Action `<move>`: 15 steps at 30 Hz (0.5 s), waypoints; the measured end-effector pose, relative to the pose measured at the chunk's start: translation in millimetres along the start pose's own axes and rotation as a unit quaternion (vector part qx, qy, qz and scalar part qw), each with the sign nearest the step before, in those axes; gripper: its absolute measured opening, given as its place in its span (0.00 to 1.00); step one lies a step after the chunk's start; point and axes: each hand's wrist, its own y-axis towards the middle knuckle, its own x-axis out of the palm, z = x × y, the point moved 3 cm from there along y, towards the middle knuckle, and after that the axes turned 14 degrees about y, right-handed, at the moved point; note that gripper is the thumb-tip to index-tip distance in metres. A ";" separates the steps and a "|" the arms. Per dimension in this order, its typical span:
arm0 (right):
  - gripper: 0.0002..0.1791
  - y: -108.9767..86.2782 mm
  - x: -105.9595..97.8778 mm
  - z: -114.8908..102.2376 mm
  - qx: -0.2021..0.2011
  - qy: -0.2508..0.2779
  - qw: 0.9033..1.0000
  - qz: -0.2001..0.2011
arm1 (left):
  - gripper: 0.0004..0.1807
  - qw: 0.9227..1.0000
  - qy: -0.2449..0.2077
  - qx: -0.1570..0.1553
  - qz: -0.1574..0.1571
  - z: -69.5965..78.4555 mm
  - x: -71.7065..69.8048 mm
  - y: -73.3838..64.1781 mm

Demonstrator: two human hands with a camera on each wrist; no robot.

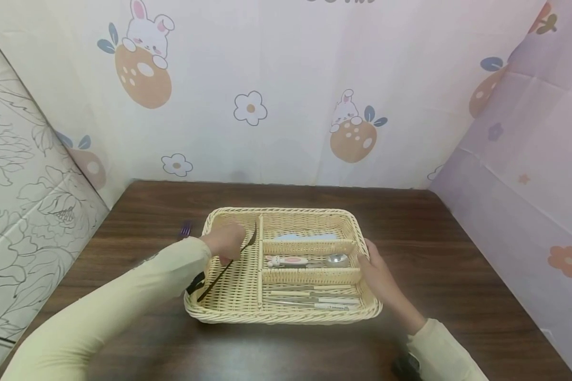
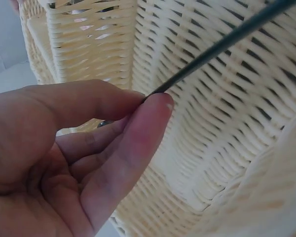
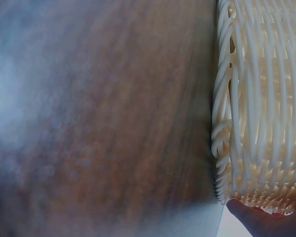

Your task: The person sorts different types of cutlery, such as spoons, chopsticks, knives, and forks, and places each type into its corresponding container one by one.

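Note:
My left hand [image 1: 228,243] pinches a slim dark piece of cutlery [image 1: 224,272] between thumb and finger, over the left compartment of a cream wicker basket [image 1: 286,318]. Its far end looks wider and curved; the exact kind cannot be told. In the left wrist view, the dark handle [image 2: 212,52] slants up from the fingertips. My right hand [image 1: 378,272] grips the basket's right side, and in the right wrist view only part of that hand [image 3: 261,219] shows, low beside the weave.
On the basket's right, compartments hold a pale blue item [image 1: 305,237] at the back, a spoon [image 1: 336,259] with a decorated handle nearby, and several chopstick-like sticks [image 1: 310,299] in front. A purple fork [image 1: 186,229] lies on the dark wooden table [image 1: 419,222], partly behind the left arm.

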 end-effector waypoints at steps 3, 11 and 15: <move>0.29 0.0 0.2 -0.1 -0.002 0.000 1.000 0.001 | 0.14 1.000 -0.015 -0.003 -0.016 1.1 1.9 3.1; 0.29 1.0 0.6 0.7 -0.007 -0.007 1.000 -0.001 | 0.12 0.999 -0.001 -0.016 -0.038 1.9 7.2 10.9; 0.29 1.3 0.2 0.8 -0.004 -0.010 1.000 0.000 | 0.10 0.999 0.002 -0.022 -0.043 1.1 10.5 15.1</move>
